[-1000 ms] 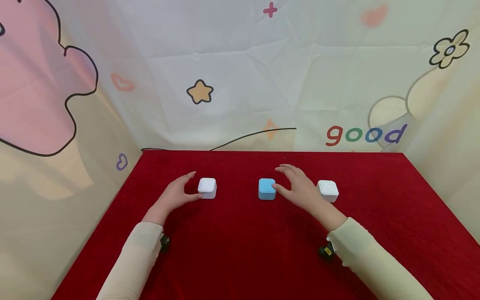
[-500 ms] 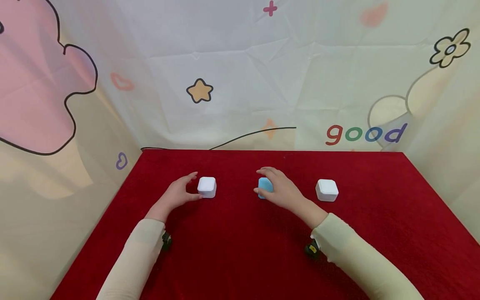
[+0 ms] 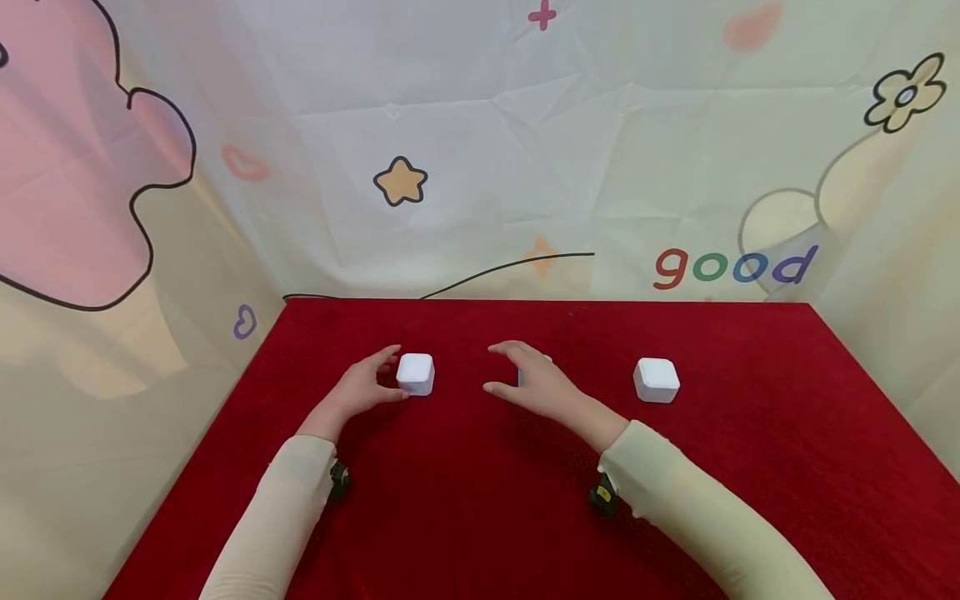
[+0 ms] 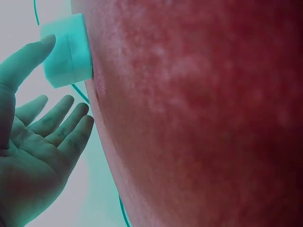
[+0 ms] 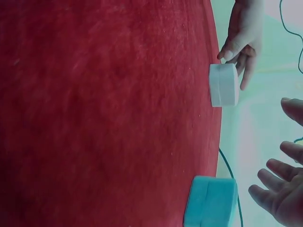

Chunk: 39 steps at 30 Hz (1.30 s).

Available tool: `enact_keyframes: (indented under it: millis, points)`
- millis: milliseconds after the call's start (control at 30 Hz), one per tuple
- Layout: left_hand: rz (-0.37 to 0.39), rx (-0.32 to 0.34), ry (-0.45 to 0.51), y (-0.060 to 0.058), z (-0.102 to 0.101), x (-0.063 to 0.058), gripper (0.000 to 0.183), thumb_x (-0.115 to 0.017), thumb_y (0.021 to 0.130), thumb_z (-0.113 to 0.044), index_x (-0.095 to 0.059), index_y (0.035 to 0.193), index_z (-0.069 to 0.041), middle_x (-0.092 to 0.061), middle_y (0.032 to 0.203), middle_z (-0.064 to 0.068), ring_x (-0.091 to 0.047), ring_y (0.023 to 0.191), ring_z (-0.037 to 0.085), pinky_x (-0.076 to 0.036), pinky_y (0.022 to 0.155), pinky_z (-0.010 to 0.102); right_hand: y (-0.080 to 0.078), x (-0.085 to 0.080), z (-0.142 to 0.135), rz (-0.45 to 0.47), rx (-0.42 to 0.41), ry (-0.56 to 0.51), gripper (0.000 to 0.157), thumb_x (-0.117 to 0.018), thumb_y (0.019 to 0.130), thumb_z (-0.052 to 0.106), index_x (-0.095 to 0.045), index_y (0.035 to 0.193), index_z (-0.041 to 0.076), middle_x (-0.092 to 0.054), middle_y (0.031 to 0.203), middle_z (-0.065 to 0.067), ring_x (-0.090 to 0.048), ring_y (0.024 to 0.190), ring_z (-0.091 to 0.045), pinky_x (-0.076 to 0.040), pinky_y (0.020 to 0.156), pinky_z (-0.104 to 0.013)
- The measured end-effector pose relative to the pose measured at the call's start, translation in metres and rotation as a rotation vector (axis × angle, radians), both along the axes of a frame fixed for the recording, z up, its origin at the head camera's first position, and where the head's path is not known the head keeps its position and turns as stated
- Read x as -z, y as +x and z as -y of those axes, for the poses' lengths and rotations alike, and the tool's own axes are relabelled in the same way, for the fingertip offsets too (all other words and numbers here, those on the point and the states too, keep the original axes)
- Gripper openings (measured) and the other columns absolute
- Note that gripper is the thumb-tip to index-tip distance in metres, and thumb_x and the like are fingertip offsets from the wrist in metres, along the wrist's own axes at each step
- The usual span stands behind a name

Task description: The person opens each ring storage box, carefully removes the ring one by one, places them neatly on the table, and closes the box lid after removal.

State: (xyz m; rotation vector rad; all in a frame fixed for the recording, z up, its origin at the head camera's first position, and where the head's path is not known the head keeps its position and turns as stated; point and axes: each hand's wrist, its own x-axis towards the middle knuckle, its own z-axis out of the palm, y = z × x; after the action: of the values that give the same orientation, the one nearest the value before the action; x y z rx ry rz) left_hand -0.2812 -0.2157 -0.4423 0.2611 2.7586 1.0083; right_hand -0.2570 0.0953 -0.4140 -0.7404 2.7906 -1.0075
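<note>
A small white box [image 3: 416, 374] with rounded corners sits on the left of the red cloth. My left hand [image 3: 360, 389] is beside it, thumb and fingers spread apart; the thumb overlaps the box [image 4: 68, 52] in the left wrist view, and I cannot tell whether they touch. My right hand [image 3: 543, 387] hovers over a light blue box, which it mostly hides in the head view. The right wrist view shows the blue box [image 5: 210, 201] standing on the cloth, apart from my loosely bent right fingers [image 5: 283, 169]. Nothing is held in either hand.
Another white box [image 3: 656, 381] stands to the right of my right hand. Red cloth [image 3: 465, 500] covers the table, whose far edge meets a printed curtain [image 3: 480, 167]. A dark wrist device [image 3: 602, 495] hangs under my right sleeve.
My right hand has moved left from the gap between the blue and right white boxes, over the blue box. My left hand has shifted only slightly. The boxes have stayed in place.
</note>
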Motion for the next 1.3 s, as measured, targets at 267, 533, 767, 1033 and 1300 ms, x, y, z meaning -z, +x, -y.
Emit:
enact_keyframes:
  millis: [267,533,767,1033,1300]
  points:
    - [0.043,0.009,0.015,-0.007,-0.001,0.003,0.079,-0.075,0.091,-0.014,-0.035,0.158,-0.001,-0.050,0.153,0.027,-0.049,0.141,0.042,-0.042,0.116,0.058,-0.007,0.004,0.017,0.061,-0.006,-0.024,0.064,-0.070,0.097,0.029,-0.047,0.150,0.003,-0.047,0.156,-0.018,-0.047,0.143,-0.036,-0.043,0.117,-0.052]
    - [0.068,0.016,0.026,-0.012,-0.003,0.000,0.077,-0.074,0.091,-0.012,-0.036,0.157,0.000,-0.051,0.150,0.027,-0.052,0.137,0.043,-0.045,0.113,0.056,-0.010,0.007,0.030,0.136,0.010,-0.062,0.066,-0.072,0.095,0.030,-0.046,0.151,0.006,-0.048,0.155,-0.017,-0.050,0.140,-0.034,-0.047,0.113,-0.051]
    - [0.076,0.024,0.026,-0.014,-0.002,0.001,0.076,-0.074,0.091,-0.010,-0.036,0.156,0.001,-0.051,0.151,0.028,-0.052,0.137,0.044,-0.045,0.114,0.057,-0.012,0.011,0.042,0.182,0.006,-0.115,0.067,-0.074,0.093,0.028,-0.047,0.150,0.006,-0.051,0.153,-0.016,-0.053,0.139,-0.034,-0.050,0.111,-0.049]
    - [0.070,0.025,0.040,-0.014,-0.003,0.005,0.072,-0.074,0.091,-0.008,-0.040,0.155,-0.001,-0.053,0.149,0.027,-0.052,0.137,0.043,-0.043,0.115,0.058,-0.013,0.020,0.060,0.246,0.046,-0.182,0.063,-0.074,0.093,0.027,-0.048,0.148,0.007,-0.053,0.152,-0.015,-0.054,0.139,-0.034,-0.052,0.109,-0.049]
    - [0.050,0.038,0.047,-0.015,-0.002,0.005,0.069,-0.073,0.091,-0.007,-0.043,0.153,0.000,-0.054,0.148,0.027,-0.053,0.135,0.042,-0.042,0.116,0.059,-0.010,0.029,0.073,0.288,0.073,-0.264,0.061,-0.073,0.095,0.022,-0.048,0.147,0.004,-0.054,0.150,-0.017,-0.055,0.137,-0.035,-0.050,0.110,-0.050]
